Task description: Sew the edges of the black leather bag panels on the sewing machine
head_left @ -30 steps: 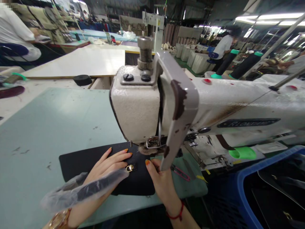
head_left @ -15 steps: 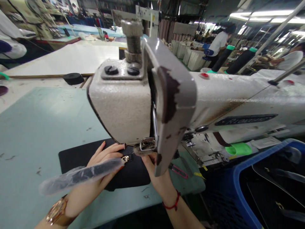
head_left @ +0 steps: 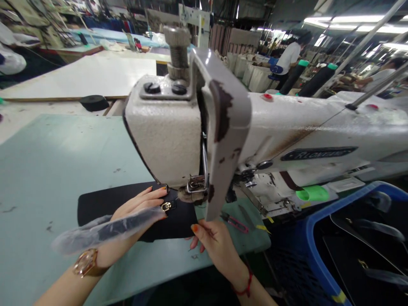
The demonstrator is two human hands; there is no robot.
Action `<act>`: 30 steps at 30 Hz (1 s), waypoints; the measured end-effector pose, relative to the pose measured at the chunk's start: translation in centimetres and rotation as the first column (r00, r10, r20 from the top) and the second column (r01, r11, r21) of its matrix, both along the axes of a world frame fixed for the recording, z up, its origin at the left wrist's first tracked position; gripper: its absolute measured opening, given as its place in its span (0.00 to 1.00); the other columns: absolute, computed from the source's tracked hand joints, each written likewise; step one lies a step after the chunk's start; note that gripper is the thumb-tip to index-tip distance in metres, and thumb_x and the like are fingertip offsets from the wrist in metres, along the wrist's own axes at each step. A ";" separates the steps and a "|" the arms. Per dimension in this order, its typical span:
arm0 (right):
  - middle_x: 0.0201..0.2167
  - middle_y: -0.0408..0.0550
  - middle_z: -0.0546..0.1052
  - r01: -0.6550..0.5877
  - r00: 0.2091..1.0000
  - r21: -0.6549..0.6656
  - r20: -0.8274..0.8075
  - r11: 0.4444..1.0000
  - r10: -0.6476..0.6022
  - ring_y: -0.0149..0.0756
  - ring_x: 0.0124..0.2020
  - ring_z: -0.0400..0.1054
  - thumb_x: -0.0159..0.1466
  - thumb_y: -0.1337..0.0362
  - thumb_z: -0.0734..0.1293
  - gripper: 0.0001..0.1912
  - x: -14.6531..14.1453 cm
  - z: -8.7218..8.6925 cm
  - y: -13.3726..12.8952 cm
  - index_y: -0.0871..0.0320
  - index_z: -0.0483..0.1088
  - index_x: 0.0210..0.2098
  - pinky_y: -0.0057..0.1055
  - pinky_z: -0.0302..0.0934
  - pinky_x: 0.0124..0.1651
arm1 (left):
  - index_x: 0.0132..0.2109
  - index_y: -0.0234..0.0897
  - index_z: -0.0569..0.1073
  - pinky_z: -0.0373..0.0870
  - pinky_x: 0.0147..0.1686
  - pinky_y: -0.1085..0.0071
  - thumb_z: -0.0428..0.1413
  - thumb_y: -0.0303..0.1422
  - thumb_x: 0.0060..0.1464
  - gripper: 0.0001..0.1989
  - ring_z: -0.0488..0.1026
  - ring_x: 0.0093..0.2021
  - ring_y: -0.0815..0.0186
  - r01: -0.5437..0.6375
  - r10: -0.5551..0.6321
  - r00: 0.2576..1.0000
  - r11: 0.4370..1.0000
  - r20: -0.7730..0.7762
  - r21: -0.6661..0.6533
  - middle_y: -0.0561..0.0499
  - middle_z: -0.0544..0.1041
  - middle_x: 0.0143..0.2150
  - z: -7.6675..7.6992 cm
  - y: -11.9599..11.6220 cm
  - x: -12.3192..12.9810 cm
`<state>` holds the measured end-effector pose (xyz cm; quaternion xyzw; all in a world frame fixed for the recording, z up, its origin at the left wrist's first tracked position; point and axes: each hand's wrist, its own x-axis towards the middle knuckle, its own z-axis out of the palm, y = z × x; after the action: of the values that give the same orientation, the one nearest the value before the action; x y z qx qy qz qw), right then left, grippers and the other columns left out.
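Observation:
A black panel (head_left: 105,199) lies on the pale green table under the head of a white sewing machine (head_left: 162,136). My left hand (head_left: 137,212) rests on it with fingers stretched out, beside a gold buckle (head_left: 166,206). A plastic-wrapped strap (head_left: 108,231) runs from the buckle across that hand and wrist. At the panel's lower right corner is my right hand (head_left: 212,238), thumb and fingers bent close to the edge; whether it pinches anything is unclear.
Pink-handled snips (head_left: 236,222) lie right of the machine head. A blue basket (head_left: 314,225) with black pieces stands at the lower right. Black thread cones (head_left: 295,77) rise behind the machine arm. A person in white (head_left: 288,55) is farther back.
My right hand has come out from beneath the machine head, toward me, to the panel's lower right corner. My left hand stays on the panel. The view has shifted slightly.

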<state>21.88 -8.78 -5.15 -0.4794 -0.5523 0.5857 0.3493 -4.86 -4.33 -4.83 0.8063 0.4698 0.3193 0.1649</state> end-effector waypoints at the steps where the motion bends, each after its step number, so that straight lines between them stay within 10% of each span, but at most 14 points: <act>1: 0.21 0.48 0.76 -0.009 0.999 -0.032 -0.041 0.999 0.007 0.25 0.18 0.64 0.68 0.47 0.63 0.26 0.0 0.1 0.2 0.63 0.73 0.26 0.19 0.56 0.22 | 0.49 0.43 0.76 0.68 0.61 0.56 0.57 0.40 0.60 0.13 0.75 0.56 0.54 0.005 -0.005 1.000 1.000 -0.001 -0.014 0.48 0.76 0.58 0.4 -0.1 0.0; 12: 0.28 0.54 0.81 -0.056 0.966 -0.220 -0.257 0.974 -0.002 0.28 0.21 0.72 0.63 0.47 0.68 0.24 -0.2 1.5 1.1 0.65 0.75 0.27 0.17 0.59 0.19 | 0.51 0.39 0.70 0.69 0.56 0.65 0.53 0.36 0.63 0.11 0.73 0.55 0.61 0.092 -0.103 0.981 0.993 -0.163 -0.073 0.47 0.74 0.57 4.3 0.4 0.6; 30: 0.22 0.50 0.78 -0.033 0.972 -0.226 -0.235 0.974 -0.022 0.27 0.18 0.69 0.63 0.43 0.67 0.28 -0.9 2.4 0.6 0.63 0.69 0.24 0.18 0.54 0.18 | 0.48 0.39 0.75 0.69 0.54 0.67 0.52 0.44 0.63 0.15 0.75 0.49 0.61 0.098 -0.102 0.973 0.995 -0.207 -0.030 0.50 0.77 0.51 5.3 1.3 0.6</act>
<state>21.02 -8.20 -2.77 -0.4419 -0.4374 0.6989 0.3534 -4.24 -3.02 0.44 0.8562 0.4466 0.2197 0.1387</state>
